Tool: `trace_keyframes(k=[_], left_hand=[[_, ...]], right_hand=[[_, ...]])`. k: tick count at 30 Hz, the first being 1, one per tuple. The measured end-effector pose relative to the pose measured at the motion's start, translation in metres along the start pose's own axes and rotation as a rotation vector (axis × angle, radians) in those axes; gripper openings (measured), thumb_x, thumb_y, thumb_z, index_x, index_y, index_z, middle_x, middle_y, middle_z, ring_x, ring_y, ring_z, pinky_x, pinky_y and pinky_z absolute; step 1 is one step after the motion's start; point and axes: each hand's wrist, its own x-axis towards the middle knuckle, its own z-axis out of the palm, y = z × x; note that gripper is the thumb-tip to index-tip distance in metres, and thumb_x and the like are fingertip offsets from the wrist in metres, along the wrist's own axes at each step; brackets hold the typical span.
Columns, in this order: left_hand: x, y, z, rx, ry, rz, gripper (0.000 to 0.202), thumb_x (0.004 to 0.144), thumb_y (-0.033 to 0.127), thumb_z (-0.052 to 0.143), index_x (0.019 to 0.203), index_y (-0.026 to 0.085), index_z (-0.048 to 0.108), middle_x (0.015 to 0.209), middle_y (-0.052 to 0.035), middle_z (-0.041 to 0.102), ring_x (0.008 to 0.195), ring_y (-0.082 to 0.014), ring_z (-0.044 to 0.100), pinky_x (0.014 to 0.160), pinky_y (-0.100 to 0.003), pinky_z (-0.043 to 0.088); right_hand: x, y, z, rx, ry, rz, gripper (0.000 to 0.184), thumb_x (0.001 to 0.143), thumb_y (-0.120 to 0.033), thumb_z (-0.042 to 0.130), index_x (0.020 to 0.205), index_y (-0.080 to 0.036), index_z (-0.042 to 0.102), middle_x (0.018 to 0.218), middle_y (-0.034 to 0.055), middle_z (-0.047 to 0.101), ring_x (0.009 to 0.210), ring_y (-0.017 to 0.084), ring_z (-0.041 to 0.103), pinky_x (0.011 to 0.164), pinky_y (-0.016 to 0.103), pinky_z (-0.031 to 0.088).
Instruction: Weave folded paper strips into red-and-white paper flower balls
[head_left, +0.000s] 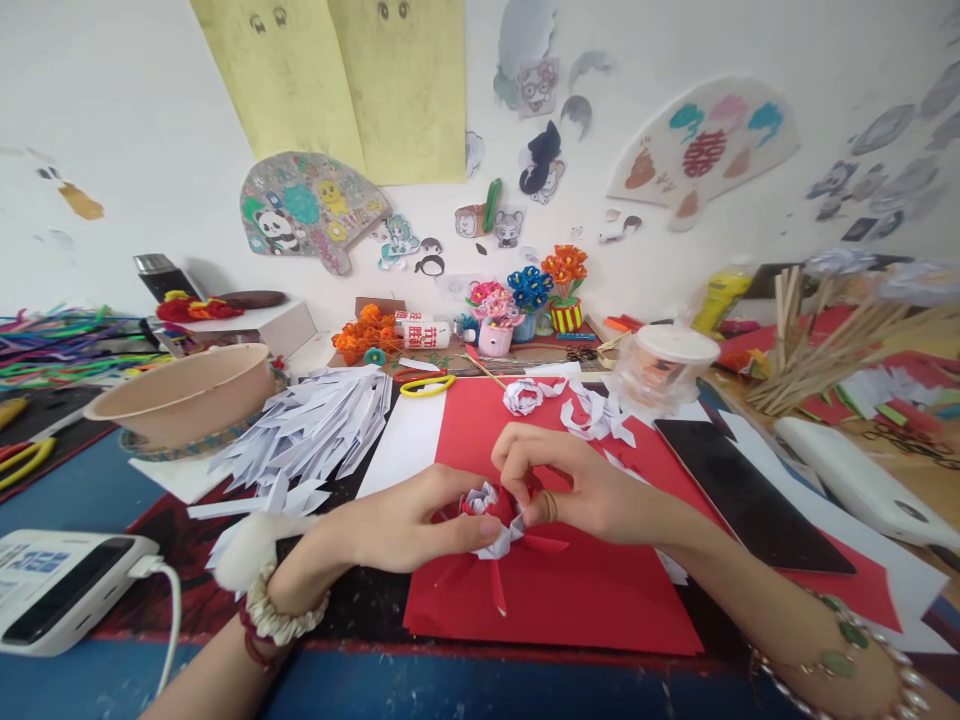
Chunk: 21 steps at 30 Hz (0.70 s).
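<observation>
A small red and white paper flower (495,512) sits between my two hands, just above a red paper sheet (570,590). My left hand (409,525) is closed round the flower's left side, thumb under it. My right hand (577,480) pinches its top with bent fingers; a ring shows on one finger. Red paper strips stick out below the flower. Two finished white paper curls (523,396) (592,412) lie further back on the red sheet.
A heap of cut white paper strips (315,425) and a beige bowl (180,392) lie at the left. Yellow scissors (427,385), a glue bottle (427,333), a clear tub (664,365), wooden sticks (817,345), a black tablet (742,490) and a white power bank (60,585) surround the sheet.
</observation>
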Motion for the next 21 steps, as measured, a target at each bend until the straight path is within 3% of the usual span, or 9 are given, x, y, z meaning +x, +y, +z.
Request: trace_keyframes(k=[6,11,21], left_hand=[[0.0004,0.0023,0.0005,-0.049,0.047,0.032,0.044,0.094,0.053,0.041,0.091,0.016,0.065,0.081,-0.0020,0.061,0.074,-0.0144,0.050,0.068,-0.022,0.044],[0.0018,0.0035,0.0004,-0.101,0.068,0.076,0.041,0.094,0.052,0.042,0.095,0.018,0.065,0.089,-0.0020,0.064,0.078,-0.0141,0.052,0.073,-0.022,0.045],[0.0020,0.0007,0.0004,-0.025,0.067,0.076,0.039,0.096,0.048,0.040,0.091,0.017,0.063,0.082,-0.0008,0.061,0.073,-0.0132,0.049,0.065,-0.021,0.042]], right_hand=[[0.0011,-0.0002,-0.0009,0.016,0.003,0.003,0.019,0.084,-0.005,0.059,0.075,-0.020,0.051,0.082,-0.0020,0.050,0.074,0.011,0.048,0.063,0.023,0.041],[0.0008,0.0010,-0.0014,0.025,-0.003,-0.010,0.017,0.087,-0.012,0.062,0.075,-0.020,0.052,0.082,-0.0016,0.051,0.073,0.011,0.049,0.063,0.024,0.042],[0.0023,0.0048,-0.0031,0.055,-0.029,-0.022,0.018,0.090,-0.022,0.065,0.076,-0.019,0.053,0.085,-0.0012,0.051,0.075,0.011,0.049,0.067,0.025,0.043]])
